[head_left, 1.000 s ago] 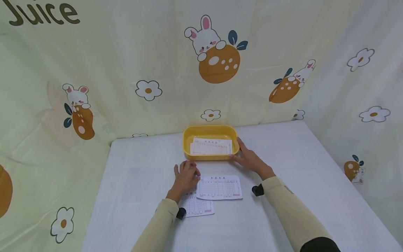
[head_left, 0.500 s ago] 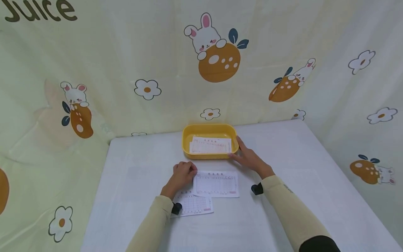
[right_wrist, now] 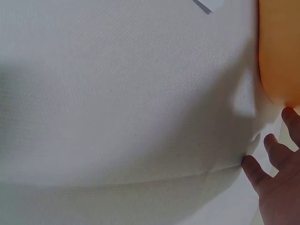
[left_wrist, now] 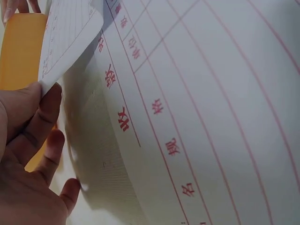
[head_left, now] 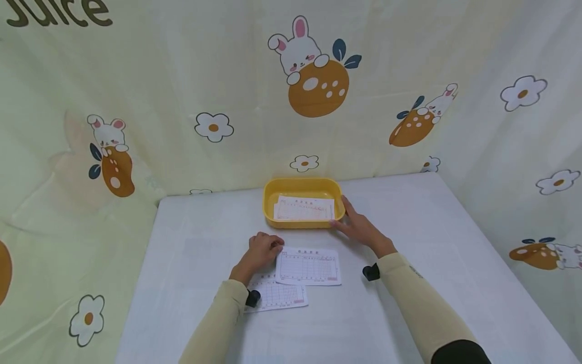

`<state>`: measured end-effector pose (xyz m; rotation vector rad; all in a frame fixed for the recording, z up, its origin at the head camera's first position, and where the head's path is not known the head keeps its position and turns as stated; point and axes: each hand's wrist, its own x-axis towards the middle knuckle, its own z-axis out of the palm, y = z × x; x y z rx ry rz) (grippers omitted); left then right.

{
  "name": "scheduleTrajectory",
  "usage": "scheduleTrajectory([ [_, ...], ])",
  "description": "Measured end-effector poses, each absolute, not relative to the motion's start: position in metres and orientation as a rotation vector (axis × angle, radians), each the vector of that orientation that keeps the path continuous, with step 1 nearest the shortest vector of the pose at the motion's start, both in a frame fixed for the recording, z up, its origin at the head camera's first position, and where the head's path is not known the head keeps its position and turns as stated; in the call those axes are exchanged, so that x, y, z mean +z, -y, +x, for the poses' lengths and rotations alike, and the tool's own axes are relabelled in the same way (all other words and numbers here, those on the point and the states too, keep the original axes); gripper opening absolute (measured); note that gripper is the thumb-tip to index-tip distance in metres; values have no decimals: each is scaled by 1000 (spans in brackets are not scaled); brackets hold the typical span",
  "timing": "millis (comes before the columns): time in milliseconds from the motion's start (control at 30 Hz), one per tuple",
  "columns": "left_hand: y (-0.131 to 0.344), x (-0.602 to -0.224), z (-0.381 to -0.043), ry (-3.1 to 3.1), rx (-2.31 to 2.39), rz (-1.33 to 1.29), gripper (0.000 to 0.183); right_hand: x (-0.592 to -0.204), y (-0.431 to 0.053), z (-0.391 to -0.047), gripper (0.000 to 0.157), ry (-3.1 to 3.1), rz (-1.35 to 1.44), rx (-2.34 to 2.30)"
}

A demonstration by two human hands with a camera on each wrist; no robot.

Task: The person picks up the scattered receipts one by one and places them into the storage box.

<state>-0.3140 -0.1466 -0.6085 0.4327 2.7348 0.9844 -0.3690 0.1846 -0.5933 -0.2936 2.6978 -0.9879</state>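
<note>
While R hand (head_left: 361, 230) touches near R corner of yellow tray (head_left: 297, 225), fingers spread, L hand (head_left: 260, 253) pinches upper form (head_left: 308, 268) at far L corner. Chg vs. 1 s ago: form & L hand shifted slightly L. Long axis: L–R; printed heading twd. tray. Posn.: mostly R of grip, partly overlapping lower form (head_left: 282, 297).

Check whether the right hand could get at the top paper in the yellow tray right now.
Probably yes: the right hand touches the yellow tray, which is open above, and nothing seems to cover the top paper.
</note>
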Motion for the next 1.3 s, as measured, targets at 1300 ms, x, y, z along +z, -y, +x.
scheduleTrajectory([
  [1300,167,-554,-338,-2681,1456,290,12,-594,-185,-372,100,-2677,-262,-981],
])
